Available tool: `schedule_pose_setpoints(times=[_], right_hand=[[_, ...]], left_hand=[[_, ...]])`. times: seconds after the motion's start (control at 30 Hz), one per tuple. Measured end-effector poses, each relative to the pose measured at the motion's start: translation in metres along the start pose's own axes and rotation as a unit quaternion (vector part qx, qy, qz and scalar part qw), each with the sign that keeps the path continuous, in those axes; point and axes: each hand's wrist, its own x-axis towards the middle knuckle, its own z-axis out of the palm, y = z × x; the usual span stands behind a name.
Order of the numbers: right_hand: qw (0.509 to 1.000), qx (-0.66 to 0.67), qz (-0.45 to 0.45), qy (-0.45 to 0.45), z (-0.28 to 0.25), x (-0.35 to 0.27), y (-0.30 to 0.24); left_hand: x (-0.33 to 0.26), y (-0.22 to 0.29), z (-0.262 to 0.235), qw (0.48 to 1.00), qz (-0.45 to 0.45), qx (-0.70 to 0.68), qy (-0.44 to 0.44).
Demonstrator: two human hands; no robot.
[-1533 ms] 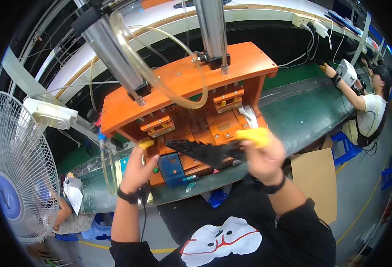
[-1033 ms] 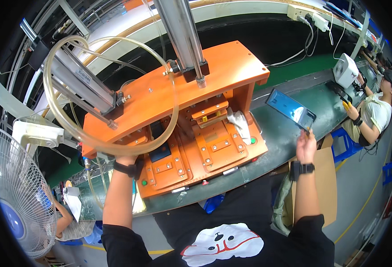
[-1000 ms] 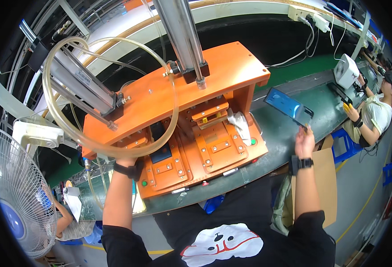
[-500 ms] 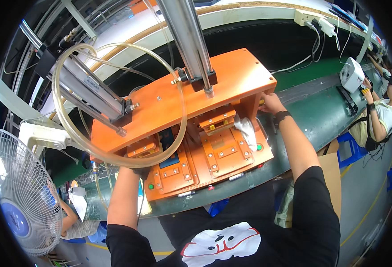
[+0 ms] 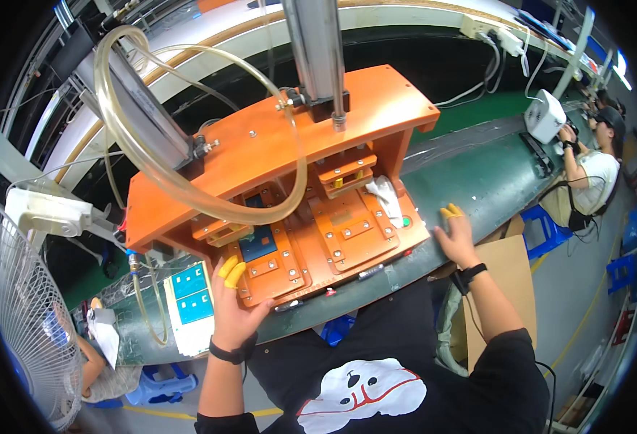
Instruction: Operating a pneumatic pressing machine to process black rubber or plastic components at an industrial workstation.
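An orange two-station press [image 5: 275,155] stands in front of me. My left hand [image 5: 235,307] is at its front left corner, yellow covers on its fingertips, thumb and fingers apart, holding nothing that I can see. A flat blue panel [image 5: 258,244] lies in the left fixture, just beyond that hand. My right hand [image 5: 457,235] is open and bare of objects, right of the press over the dark green work surface [image 5: 470,184]; it too wears yellow fingertip covers. A crumpled white cloth [image 5: 386,202] lies at the right fixture, near a green button [image 5: 406,221].
A white sheet [image 5: 195,340] with blue panels [image 5: 192,295] on it lies left of the press. Clear tubing [image 5: 116,130] loops over the machine. A caged fan [image 5: 32,325] stands far left. Co-workers sit at both ends; a cardboard piece [image 5: 503,296] stands at right.
My left hand has come out from behind the tubing to the press's front left corner. My right hand has left the press's right side and moved nearer. The view has shifted.
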Motion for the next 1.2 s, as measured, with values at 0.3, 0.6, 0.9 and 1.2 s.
schedule_pose_setpoints(times=[0.3, 0.6, 0.9, 1.2], right_hand=[[0.969, -0.122, 0.21, -0.037, 0.022, 0.011, -0.036], [0.956, -0.147, 0.253, -0.023, 0.017, 0.009, -0.039], [0.961, -0.149, 0.234, -0.008, 0.02, 0.008, -0.038], [0.96, -0.149, 0.235, -0.006, 0.019, 0.008, -0.038]], left_hand=[[-0.018, -0.004, 0.01, 0.996, -0.043, 0.06, 0.055], [-0.019, -0.003, 0.017, 0.996, -0.053, 0.05, 0.054], [-0.018, -0.001, 0.016, 0.996, -0.057, 0.045, 0.057], [-0.017, -0.003, 0.018, 0.996, -0.036, 0.06, 0.063]])
